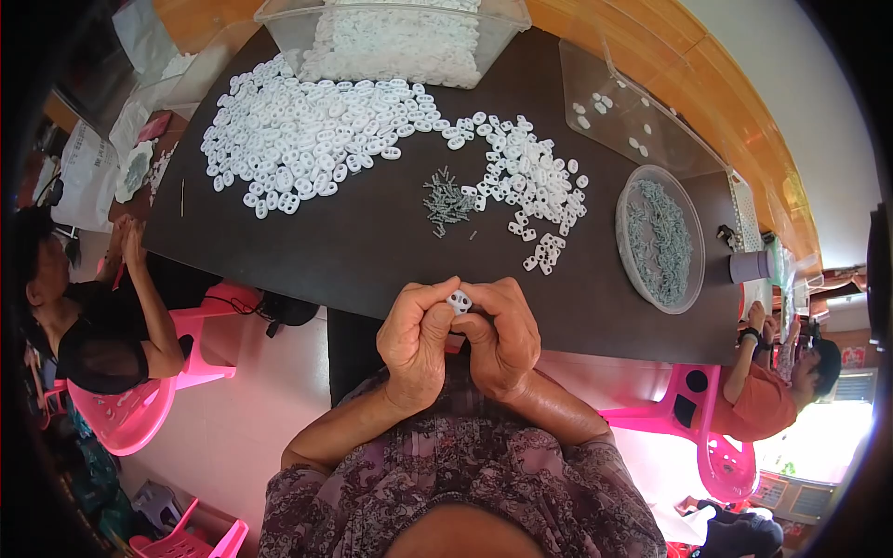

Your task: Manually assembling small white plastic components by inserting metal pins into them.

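Note:
Close to my body, just off the table's front edge, my left hand [419, 339] and my right hand [500, 337] meet fingertip to fingertip. Pinched between them is one small white plastic piece [459, 301] with holes in it. Both hands are closed on it. Beyond them on the dark table lies a little heap of grey screws [448, 201]. Right of the screws is a loose pile of small white plastic pieces [535, 177]. A much bigger pile of white oval pieces with holes [298, 135] spreads over the far left.
A clear bin [507, 46] full of white pieces stands at the back. To the right sit a round tub [621, 244] of grey screws, a transparent tray [642, 130] with a few white pieces, and a grey cup [750, 267]. People sit on pink chairs [130, 409] at both sides.

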`<move>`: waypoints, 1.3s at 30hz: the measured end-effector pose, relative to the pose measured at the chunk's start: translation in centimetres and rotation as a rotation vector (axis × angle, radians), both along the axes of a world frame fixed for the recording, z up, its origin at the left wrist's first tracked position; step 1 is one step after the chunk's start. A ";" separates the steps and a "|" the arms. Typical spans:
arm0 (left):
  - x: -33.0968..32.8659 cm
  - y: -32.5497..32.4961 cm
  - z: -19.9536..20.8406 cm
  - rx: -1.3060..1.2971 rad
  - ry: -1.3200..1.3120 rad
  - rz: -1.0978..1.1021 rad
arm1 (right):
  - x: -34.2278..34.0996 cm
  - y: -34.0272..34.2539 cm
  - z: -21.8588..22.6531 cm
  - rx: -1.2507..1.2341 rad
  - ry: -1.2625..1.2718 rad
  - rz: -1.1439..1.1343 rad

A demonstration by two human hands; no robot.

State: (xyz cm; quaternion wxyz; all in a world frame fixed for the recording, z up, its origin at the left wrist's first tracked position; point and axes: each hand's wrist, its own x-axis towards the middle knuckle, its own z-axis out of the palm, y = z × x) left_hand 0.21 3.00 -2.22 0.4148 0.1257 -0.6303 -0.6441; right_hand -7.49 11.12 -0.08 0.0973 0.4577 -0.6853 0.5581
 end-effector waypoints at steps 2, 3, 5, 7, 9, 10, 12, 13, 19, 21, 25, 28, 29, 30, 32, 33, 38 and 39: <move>0.0 0.3 0.2 0.087 0.032 -0.037 | -0.1 0.1 0.0 -0.002 0.029 0.003; -0.2 0.4 0.2 0.088 0.033 -0.038 | -0.1 0.1 0.1 -0.006 0.057 0.007; -0.5 0.5 0.2 0.010 0.082 0.013 | -0.2 0.1 0.0 -0.003 0.075 0.008; -0.7 0.7 0.3 0.015 0.087 0.028 | -0.4 0.1 -0.1 0.000 0.093 0.010; -0.9 1.0 0.3 0.019 0.092 0.044 | -0.7 0.1 -0.3 -0.001 0.146 -0.002; -0.8 1.2 0.2 0.055 0.069 0.026 | -0.7 0.1 -0.4 -0.001 0.146 -0.002; -0.9 1.4 0.2 0.089 0.049 0.008 | -0.8 0.1 -0.4 -0.001 0.181 -0.013; -0.9 1.3 0.3 0.082 0.049 0.010 | -0.9 0.2 -0.3 -0.002 0.184 -0.015; -1.8 -0.3 1.6 -0.023 -0.050 -0.011 | -2.4 0.8 1.2 0.034 0.038 0.034; -2.3 -1.2 2.1 -0.127 -0.164 0.034 | -3.9 1.2 2.4 0.069 0.100 -0.052; -3.5 -3.2 1.5 -0.716 -0.284 0.113 | -9.4 2.7 5.8 0.085 0.237 -0.293; -4.5 -3.6 2.0 -0.781 -0.256 0.131 | -15.3 2.6 9.0 -0.062 0.189 -0.480; -4.4 -3.8 2.1 -0.785 -0.266 0.136 | -17.3 2.7 10.2 -0.032 0.218 -0.529; -4.3 -4.0 2.1 -0.756 -0.280 0.146 | -19.4 2.8 11.2 -0.003 0.246 -0.574; -4.7 -4.2 2.1 -0.732 -0.289 0.148 | -24.6 3.6 12.3 0.064 0.456 -0.653; -5.0 -4.2 2.0 -0.727 -0.286 0.141 | -26.2 4.1 12.6 0.060 0.452 -0.654; -5.5 -4.5 1.1 -0.730 -0.330 0.159 | -24.0 2.2 10.6 0.215 0.777 -0.594; -5.4 -4.6 0.9 -0.708 -0.334 0.173 | -21.6 1.3 9.4 0.238 0.765 -0.393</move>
